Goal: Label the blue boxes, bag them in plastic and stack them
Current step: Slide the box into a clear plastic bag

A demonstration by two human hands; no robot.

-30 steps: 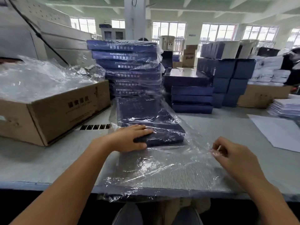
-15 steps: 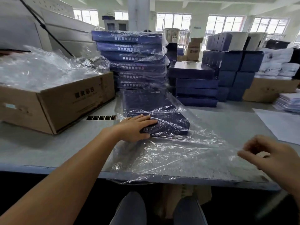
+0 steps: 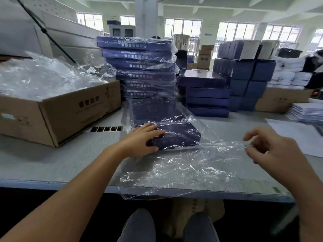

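One blue box (image 3: pixel 174 135) lies flat on the grey table (image 3: pixel 43 165), already inside a clear plastic bag (image 3: pixel 183 168). Its long axis runs away from the person toward the stack of bagged boxes (image 3: pixel 139 67) just behind it. The bag's empty slack trails from the box's near end across the table and a little over the front edge.

The left hand (image 3: pixel 141 142) rests on the near left corner of the box, fingers straight and slightly spread, pressing down through the film. The right hand (image 3: pixel 269 151) hovers well to the right of the box, at the bag's right-hand edge. Its fingers are loosely curled, with forefinger and thumb either side of a lifted bit of film. It is blurred there, and I cannot tell whether they actually pinch it.

So the left hand is the one on the box, and the slack lies between box and person. To my eye the fold of that slack comes next, then a lift straight ahead onto the stack.

A cardboard carton (image 3: pixel 70 112) heaped with plastic sits to the left, with a strip of dark squares (image 3: pixel 106 128) beside it. Unbagged blue boxes (image 3: pixel 206 95) wait behind on the right.
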